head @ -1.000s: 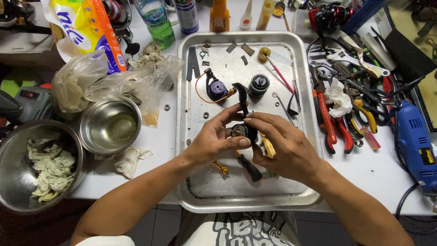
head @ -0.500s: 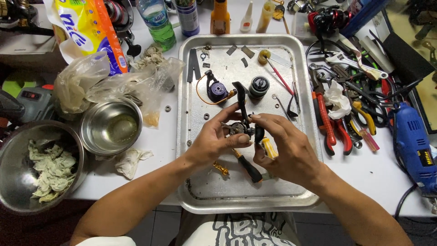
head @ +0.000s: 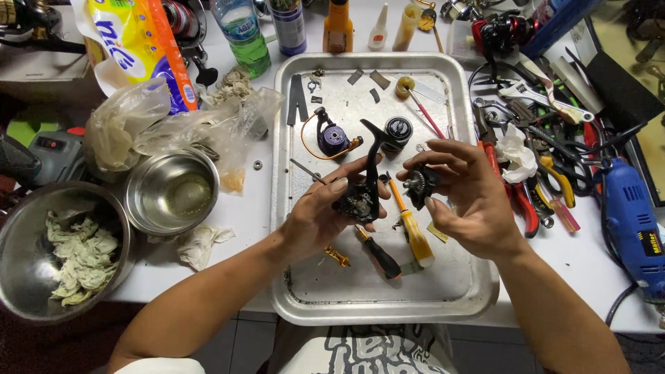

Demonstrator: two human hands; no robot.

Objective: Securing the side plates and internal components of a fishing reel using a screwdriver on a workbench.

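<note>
Over a metal tray [head: 305, 291], my left hand [head: 325, 215] holds a black fishing reel body [head: 361, 197] with its curved stem pointing up. My right hand [head: 464, 197] grips a small black round part with gears [head: 418, 185], held apart from the body, just to its right. Under my hands lie a yellow-handled screwdriver [head: 415, 239] and a black-handled one [head: 377, 255]. A small gold part [head: 338, 257] rests on the tray near my left wrist. Farther back on the tray sit a dark blue spool piece with an orange wire [head: 331, 138] and a black round knob [head: 398, 130].
Left of the tray stand a steel bowl [head: 172, 190], a larger bowl with crumpled rags [head: 55, 256], plastic bags [head: 159, 131] and a bottle [head: 242, 34]. To the right lie pliers [head: 519, 197], wrenches [head: 530, 93] and a blue power drill [head: 630, 221].
My hands have drawn apart: the round geared part has come away from the reel body and sits in my right hand, while the body stays in my left.
</note>
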